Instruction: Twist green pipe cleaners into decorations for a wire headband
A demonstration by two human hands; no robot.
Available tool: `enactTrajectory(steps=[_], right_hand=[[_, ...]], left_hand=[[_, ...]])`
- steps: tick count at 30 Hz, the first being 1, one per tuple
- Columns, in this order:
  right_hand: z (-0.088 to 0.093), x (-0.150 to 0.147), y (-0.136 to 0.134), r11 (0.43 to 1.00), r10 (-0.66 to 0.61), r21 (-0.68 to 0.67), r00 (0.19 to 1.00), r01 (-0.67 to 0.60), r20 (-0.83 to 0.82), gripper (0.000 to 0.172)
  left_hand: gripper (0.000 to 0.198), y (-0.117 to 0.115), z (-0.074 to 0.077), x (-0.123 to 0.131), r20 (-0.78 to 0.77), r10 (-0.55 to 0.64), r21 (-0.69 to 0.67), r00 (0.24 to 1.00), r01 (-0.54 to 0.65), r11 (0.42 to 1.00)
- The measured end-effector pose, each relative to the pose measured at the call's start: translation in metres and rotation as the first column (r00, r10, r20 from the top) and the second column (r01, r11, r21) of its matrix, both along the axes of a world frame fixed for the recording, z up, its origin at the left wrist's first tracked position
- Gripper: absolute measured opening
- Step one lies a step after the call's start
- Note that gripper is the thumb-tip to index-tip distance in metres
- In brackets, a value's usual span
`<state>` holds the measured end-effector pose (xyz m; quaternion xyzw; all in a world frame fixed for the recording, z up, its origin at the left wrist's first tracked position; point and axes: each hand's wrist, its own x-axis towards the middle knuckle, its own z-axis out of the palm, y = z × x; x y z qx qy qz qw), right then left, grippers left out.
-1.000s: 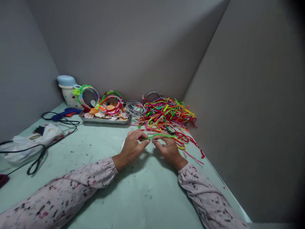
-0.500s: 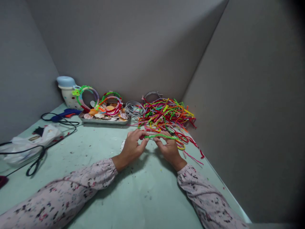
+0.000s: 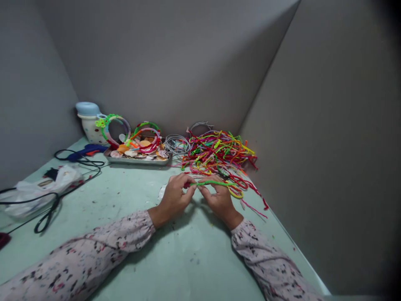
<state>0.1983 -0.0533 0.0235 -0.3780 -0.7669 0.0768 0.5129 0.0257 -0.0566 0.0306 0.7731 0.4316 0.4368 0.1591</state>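
A green pipe cleaner [image 3: 214, 182] stretches between my hands above the table. The fingertips of my left hand [image 3: 177, 194] pinch its left end. Close beside, my right hand [image 3: 218, 201] is closed with thumb and fingers on the same pipe cleaner, whose free end points right. A dark red bit shows at my left fingertips, too small to make out fully. Just beyond my right hand lies a heap of coloured pipe cleaners [image 3: 219, 150], with a few red, yellow and pink strands trailing toward it. Part of a white round thing [image 3: 161, 193] shows behind my left hand.
A metal tray [image 3: 138, 161] of shells with decorated hoops [image 3: 150, 146] stands at the back, beside coiled grey wire [image 3: 177, 144]. Farther left are a lidded cup [image 3: 92, 125], a blue-handled tool [image 3: 84, 152], black cord [image 3: 58, 200] and a plastic bag [image 3: 44, 188]. Walls border the table [image 3: 175, 267].
Both hands have shifted slightly, the right one a little left and down. The green pipe cleaner now lies straighter between them.
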Motion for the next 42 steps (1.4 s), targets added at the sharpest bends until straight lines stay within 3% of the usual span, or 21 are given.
enactTrajectory(steps=[8,20,42], right_hand=[[-0.003,-0.001,-0.002,0.997,-0.032,-0.065,0.999,0.032,-0.003,0.008],[0.000,-0.001,-0.003,0.995,-0.086,-0.037,0.994,0.088,0.063,0.008],[0.006,-0.004,-0.005,0.978,0.032,-0.207,0.999,-0.032,-0.003,0.011]], left_hand=[[0.004,0.000,-0.003,0.000,-0.005,-0.003,0.011,1.000,0.003,1.000],[0.005,0.000,-0.005,0.001,-0.027,0.003,0.048,1.000,-0.002,0.999],[0.004,-0.005,-0.001,0.003,-0.032,0.006,0.040,0.999,-0.005,0.999]])
